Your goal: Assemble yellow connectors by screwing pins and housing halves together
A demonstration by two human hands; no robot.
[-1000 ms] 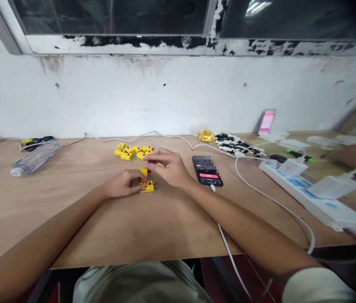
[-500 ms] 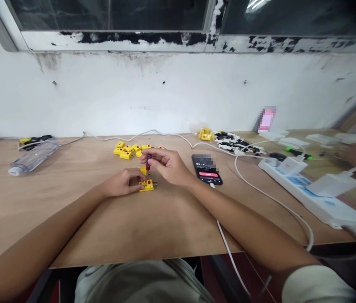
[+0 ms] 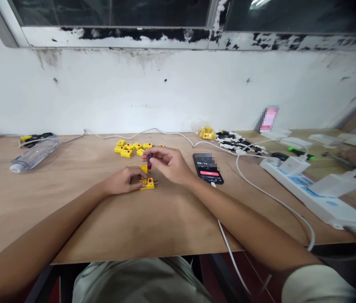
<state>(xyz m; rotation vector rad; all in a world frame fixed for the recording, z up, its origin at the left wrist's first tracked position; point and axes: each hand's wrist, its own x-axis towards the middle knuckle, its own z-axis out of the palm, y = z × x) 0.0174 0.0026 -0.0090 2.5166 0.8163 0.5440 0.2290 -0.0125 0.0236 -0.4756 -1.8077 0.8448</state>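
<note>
A small screwdriver (image 3: 149, 163) with a red and purple handle stands upright in my right hand (image 3: 170, 165), pinched between the fingers. Its thin shaft points down at a yellow plug (image 3: 150, 183) that has a red dot on top and metal pins facing right. My left hand (image 3: 123, 180) grips the plug's left end against the table. Just behind the plug, another yellow piece (image 3: 143, 169) is partly covered by my fingers. Farther back lie several yellow plugs (image 3: 126, 152) with red dots, loosely grouped.
Right of my hands lies a phone (image 3: 208, 168) with a timer on its screen and a white cable. A white power strip (image 3: 315, 191) holds chargers farther right. A clear bottle (image 3: 35, 155) lies at left. Black-and-white parts (image 3: 237, 142) and bagged yellow pieces (image 3: 207, 133) sit near the wall.
The view has shifted slightly. Both hands keep their places, with the screwdriver still upright over the yellow plug.
</note>
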